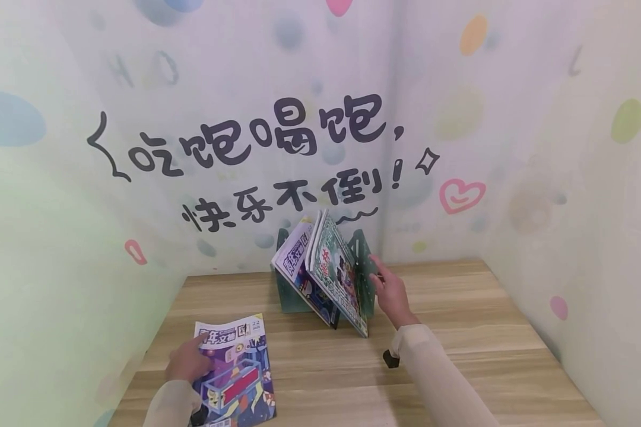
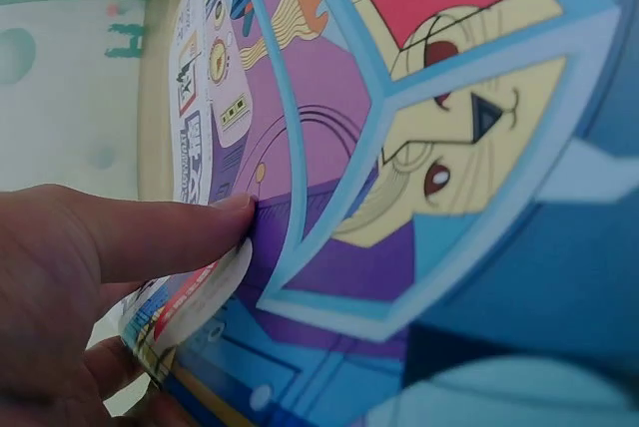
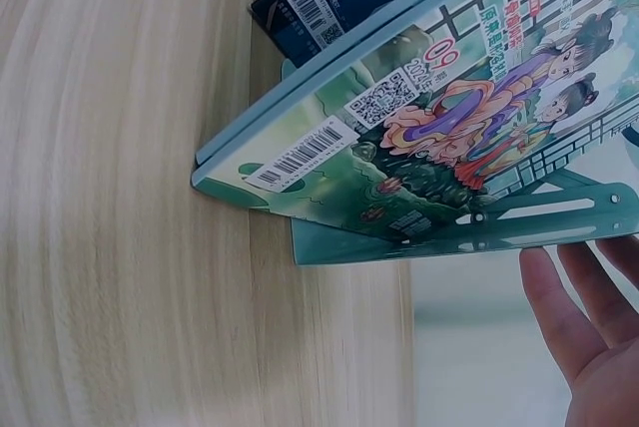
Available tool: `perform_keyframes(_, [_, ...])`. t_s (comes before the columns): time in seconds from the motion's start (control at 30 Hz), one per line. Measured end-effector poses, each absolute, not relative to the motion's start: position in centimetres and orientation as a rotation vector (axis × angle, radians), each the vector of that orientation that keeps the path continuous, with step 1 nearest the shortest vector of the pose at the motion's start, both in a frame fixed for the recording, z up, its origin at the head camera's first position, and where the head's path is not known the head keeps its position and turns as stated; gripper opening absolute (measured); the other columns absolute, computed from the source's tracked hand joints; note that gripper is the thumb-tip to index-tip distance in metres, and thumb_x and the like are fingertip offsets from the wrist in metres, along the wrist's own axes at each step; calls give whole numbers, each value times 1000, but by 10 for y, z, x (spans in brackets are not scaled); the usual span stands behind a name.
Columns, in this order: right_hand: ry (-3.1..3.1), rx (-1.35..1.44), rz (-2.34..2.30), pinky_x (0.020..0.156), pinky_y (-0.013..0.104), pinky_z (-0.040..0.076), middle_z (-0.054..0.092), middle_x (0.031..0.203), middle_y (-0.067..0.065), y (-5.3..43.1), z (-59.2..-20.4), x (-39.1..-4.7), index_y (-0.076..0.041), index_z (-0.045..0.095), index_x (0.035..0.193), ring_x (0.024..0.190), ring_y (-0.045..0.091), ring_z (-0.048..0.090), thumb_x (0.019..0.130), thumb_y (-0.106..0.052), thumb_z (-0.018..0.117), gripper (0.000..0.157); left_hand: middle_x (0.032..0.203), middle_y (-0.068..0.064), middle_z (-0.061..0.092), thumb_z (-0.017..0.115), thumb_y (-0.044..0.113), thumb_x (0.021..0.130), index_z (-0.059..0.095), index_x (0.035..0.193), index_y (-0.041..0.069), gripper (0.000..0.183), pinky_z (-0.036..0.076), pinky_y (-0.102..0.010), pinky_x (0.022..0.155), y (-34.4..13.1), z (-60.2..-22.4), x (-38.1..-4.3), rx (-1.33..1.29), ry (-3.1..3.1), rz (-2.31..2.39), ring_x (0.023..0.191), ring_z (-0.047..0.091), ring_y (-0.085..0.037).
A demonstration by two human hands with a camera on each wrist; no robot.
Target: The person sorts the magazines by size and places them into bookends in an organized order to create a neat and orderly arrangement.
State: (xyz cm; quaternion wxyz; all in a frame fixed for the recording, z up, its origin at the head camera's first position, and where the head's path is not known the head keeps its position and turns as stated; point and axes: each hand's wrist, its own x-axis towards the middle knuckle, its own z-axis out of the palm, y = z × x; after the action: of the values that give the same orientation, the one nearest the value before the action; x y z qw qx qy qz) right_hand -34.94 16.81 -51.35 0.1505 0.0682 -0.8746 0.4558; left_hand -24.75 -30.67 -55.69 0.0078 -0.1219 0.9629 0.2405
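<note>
My left hand (image 1: 189, 360) pinches a purple and blue magazine (image 1: 243, 379) at its left edge, thumb on the cover and fingers underneath. In the left wrist view the thumb (image 2: 190, 232) presses the cover of this magazine (image 2: 329, 168), whose edge curves up. At the back, a dark green bookend rack (image 1: 294, 302) holds leaning magazines: a green-covered one (image 1: 339, 273) in front of a purple one (image 1: 301, 267). My right hand (image 1: 392, 293) touches the outer side of the rack with extended fingers; the right wrist view shows its fingertips at the green side plate (image 3: 539, 227).
A wooden tabletop (image 1: 438, 308) carries the rack and the magazine. Walls (image 1: 310, 71) with coloured spots and black lettering stand behind and on both sides, the rack close to the back one.
</note>
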Motion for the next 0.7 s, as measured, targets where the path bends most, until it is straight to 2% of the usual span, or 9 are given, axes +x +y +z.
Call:
perform_keyframes(0.3, [-2513, 190, 1311, 86, 50, 54, 54, 136, 20, 168, -512, -349, -29, 40, 149, 110, 36, 60, 100, -14, 54, 52, 131, -37, 48, 80, 10, 60, 48, 139, -2, 85, 44, -63, 88, -303, -550, -247, -352, 2987, 788, 103, 55, -48])
perform_keyframes(0.7, [-2482, 221, 1309, 85, 50, 54, 55, 134, 21, 168, -514, -350, -24, 41, 149, 108, 37, 61, 100, -11, 55, 52, 131, -38, 46, 81, 4, 61, 49, 138, -2, 83, 40, -65, 94, -295, -544, -244, -312, 2972, 925, 110, 51, -53])
